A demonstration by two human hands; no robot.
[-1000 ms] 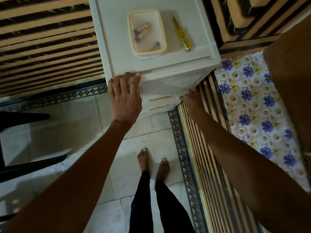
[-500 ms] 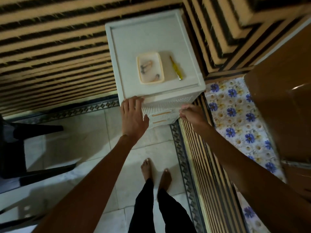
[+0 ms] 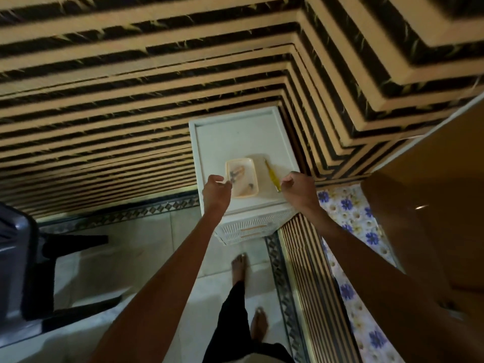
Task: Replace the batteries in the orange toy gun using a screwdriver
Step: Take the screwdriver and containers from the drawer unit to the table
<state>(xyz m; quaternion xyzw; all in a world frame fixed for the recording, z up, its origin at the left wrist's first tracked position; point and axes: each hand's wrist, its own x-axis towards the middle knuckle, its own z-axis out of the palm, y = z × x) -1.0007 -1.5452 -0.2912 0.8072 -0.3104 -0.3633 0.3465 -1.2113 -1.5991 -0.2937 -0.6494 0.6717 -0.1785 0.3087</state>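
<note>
Gathering tools is the step in hand, I judge. Over the near edge of the white plastic drawer cabinet (image 3: 237, 137), the left hand (image 3: 216, 189) is hovering loosely curled and holding nothing beside the shallow peach plastic tray (image 3: 239, 160). The right hand (image 3: 298, 189) is curling by the slim yellow screwdriver (image 3: 271, 175), which is lying toward the right edge; I cannot tell whether it is touching. The orange toy gun is not showing clearly, as the tray's contents are too blurred. The next move calls for pinching the screwdriver's handle.

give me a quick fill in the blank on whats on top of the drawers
1. The screwdriver has a ___ handle.
2. It lies to the ___ of the tray.
3. Both rest on a drawer unit coloured ___.
4. The hand nearest the screwdriver is the person's ___.
Missing words: yellow; right; white; right
</note>
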